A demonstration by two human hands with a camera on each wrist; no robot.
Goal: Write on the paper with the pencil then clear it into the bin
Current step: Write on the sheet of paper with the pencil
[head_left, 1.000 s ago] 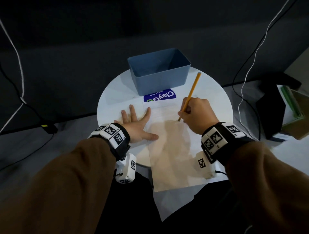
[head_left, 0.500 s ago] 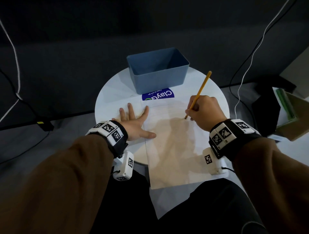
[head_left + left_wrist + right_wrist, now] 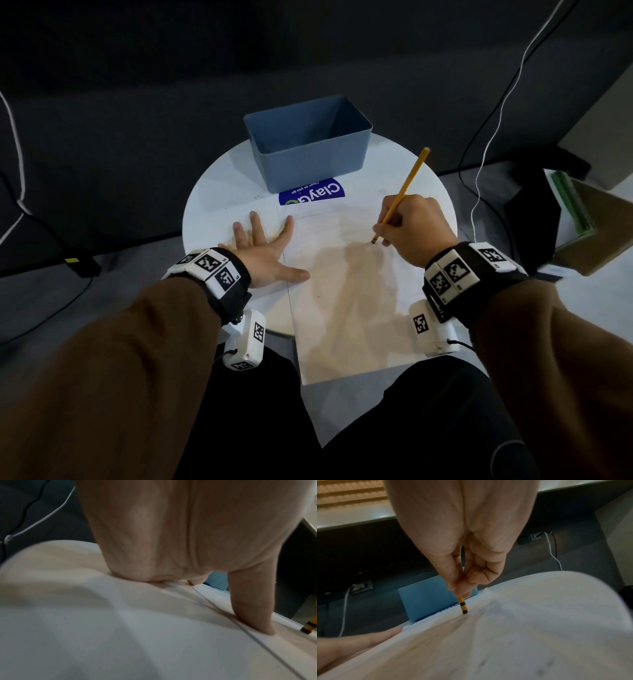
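On the round table, the pencil has shifted rightward across the paper.

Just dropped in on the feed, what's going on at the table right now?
A person is writing. The right hand grips a yellow pencil with its tip on the sheet of paper, near the top right. The left hand lies flat, fingers spread, pinning the paper's left edge to the round white table. The blue bin sits behind the paper; nothing shows inside it.
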